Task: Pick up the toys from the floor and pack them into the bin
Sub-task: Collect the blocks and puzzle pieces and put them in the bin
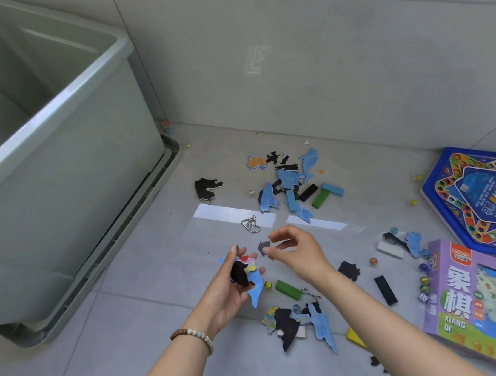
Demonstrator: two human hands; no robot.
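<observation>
Left grip [233, 286] holds roughly three puzzle pieces [255, 287]; right grip [297, 255] pinches one.

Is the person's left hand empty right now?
No, the left hand grips a bunch of puzzle pieces, and the right hand pinches one dark piece.

We see a bin [60, 167] of smooth grey-green plastic, with a soft sheen along its rim. The floor [169, 369] and wall [317, 54] are matt grey tile, and the floor is faintly reflective. The puzzle pieces [289, 179] look to us like thick card, with lightly glossy printed faces and matt black backs. The wire puzzle [250, 225] is bright bare metal. The blocks [288, 289] seem to be painted wood with a satin finish. The marbles [373, 261] are shiny glass. The xiangqi box [454, 303] is glossy printed cardboard with a clear plastic window. The Chinese checkers board [428, 193] is glossy blue plastic. The bracelet [193, 335] has brown wooden beads and pale stone-like ones.
</observation>
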